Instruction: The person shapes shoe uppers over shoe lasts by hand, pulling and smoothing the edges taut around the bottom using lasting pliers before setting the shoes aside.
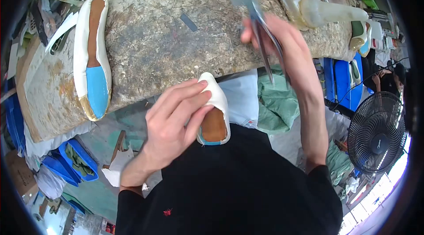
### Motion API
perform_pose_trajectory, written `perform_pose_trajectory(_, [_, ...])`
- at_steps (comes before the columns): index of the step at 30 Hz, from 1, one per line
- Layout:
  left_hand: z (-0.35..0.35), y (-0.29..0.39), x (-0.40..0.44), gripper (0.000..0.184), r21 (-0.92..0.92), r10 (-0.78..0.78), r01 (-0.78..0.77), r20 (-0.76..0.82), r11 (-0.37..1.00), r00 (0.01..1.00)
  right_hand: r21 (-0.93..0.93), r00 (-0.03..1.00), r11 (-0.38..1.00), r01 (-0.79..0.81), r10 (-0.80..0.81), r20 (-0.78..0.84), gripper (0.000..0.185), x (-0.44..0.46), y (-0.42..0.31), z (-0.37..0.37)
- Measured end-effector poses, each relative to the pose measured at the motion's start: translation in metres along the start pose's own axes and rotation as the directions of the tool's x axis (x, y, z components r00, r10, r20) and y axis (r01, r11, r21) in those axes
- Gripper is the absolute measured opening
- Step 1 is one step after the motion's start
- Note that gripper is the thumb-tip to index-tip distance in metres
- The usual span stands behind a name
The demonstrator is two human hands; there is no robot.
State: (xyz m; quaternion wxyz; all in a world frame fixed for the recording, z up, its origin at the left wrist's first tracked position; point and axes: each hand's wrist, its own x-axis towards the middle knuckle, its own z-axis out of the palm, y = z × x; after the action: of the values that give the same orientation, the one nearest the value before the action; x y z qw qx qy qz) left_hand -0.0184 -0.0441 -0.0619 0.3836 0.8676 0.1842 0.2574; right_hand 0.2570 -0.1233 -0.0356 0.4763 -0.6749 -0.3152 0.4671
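Observation:
My left hand point(176, 111) is wrapped round a white shoe upper point(216, 93) stretched over a form, its underside facing up. A brown insole point(214, 125) shows inside the folded white edge, with a blue strip at the near end. My fingers press on the white leather and hide part of its left side. Above the workbench, my right hand point(282, 36) grips metal lasting pincers point(260, 18), blurred by motion. Their jaws point away from me and the handles stick out below the hand. The pincers are apart from the shoe.
On the worn bench point(154, 45), another white shoe point(81, 58) lies sole up at left, beside a small dark strip point(189, 22). A translucent bottle-like object point(333, 12) lies at right. A black fan point(377, 133) stands right; blue bins point(73, 160) sit lower left.

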Motion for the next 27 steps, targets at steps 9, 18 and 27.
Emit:
perform_pose_trajectory(9, [0.023,0.013,-0.012,0.054,-0.210,-0.301,0.312,0.087,0.926,0.950,-0.097,0.946,0.964,-0.249,0.263,0.187,0.045,-0.170,0.001,0.061])
perform_pose_trajectory(18, [0.030,0.008,-0.017,0.052,-0.273,-0.286,0.276,0.004,0.921,0.958,-0.143,0.973,0.969,-0.201,0.215,0.087,0.050,-0.176,0.014,0.086])
perform_pose_trajectory(27, [0.028,0.004,-0.026,0.052,-0.288,-0.302,0.284,-0.017,0.914,0.953,-0.460,0.994,0.888,-0.010,0.059,0.092,0.046,-0.172,0.017,0.095])
